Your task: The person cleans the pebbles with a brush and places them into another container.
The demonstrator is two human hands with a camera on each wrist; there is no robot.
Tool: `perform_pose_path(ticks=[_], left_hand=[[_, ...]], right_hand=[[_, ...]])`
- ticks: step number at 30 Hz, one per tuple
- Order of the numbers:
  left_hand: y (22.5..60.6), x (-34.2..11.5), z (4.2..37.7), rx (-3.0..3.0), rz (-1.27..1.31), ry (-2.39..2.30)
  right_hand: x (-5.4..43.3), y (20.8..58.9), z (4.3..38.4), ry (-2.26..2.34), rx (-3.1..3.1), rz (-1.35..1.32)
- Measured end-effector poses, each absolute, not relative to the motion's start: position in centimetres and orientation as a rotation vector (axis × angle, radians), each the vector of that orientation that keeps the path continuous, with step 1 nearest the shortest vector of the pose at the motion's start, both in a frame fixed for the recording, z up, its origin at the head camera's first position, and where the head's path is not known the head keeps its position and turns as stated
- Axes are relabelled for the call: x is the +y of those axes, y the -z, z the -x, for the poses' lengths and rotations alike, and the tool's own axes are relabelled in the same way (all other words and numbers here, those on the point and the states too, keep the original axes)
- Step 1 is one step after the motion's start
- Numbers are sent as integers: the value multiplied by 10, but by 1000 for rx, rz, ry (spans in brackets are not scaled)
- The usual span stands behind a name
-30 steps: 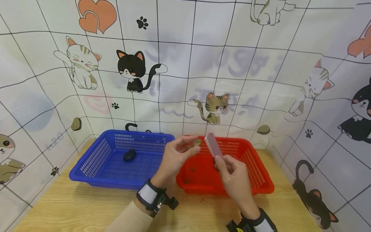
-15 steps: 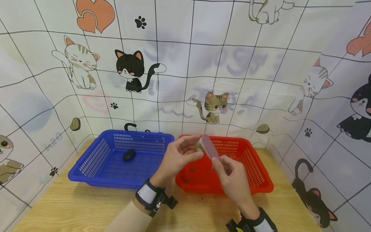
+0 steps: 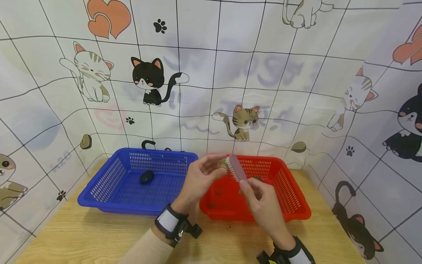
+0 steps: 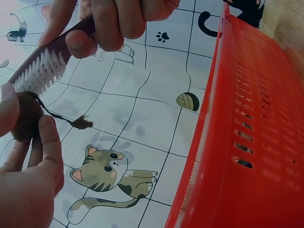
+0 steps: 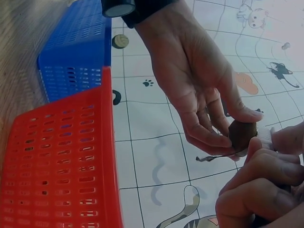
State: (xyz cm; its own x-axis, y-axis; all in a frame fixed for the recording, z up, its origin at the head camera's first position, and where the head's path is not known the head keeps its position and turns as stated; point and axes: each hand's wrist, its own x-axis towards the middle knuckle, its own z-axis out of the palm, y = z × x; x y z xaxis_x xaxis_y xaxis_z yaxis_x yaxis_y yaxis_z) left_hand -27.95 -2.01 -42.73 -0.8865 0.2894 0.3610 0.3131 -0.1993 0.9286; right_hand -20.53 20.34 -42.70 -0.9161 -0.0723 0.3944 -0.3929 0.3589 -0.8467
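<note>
Between thumb and fingertips, my left hand (image 3: pixel 197 181) pinches a small brown stone (image 3: pixel 223 164) above the red basket (image 3: pixel 227 203). A thin dark strand with a clump at its end (image 4: pixel 81 122) trails from the stone in the left wrist view. My right hand (image 3: pixel 263 200) grips the handle of a pinkish-purple brush (image 3: pixel 237 168). Its white bristles (image 4: pixel 42 71) face left and touch the stone. In the right wrist view the stone (image 5: pixel 242 133) sits against the left thumb, while the right fingers hide most of the brush.
At left stands a blue basket (image 3: pixel 125 210) with a smooth dark stone (image 3: pixel 146 177) in it. Small dark bits (image 3: pixel 218 192) lie on the red basket's floor, and a greenish-brown lump (image 3: pixel 258 179) shows behind my right hand. Both baskets stand on a wooden table (image 3: pixel 99 238) before a cat-patterned sheet.
The brush has moved left from a spot apart from the stone and its bristles now meet it. The left hand stays nearly in place, its thumb shifting slightly.
</note>
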Motion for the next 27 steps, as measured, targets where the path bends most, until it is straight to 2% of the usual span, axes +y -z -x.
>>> perform_pose_path(ticks=[5, 13, 27], left_hand=[[431, -17, 280, -1986, 789, 2289], [428, -16, 279, -1972, 719, 2360], [430, -18, 279, -1999, 675, 2313]], right_hand=[[205, 429, 206, -1632, -2340, -454], [206, 430, 208, -1640, -2345, -440], [203, 430, 208, -1488, -2371, -378]])
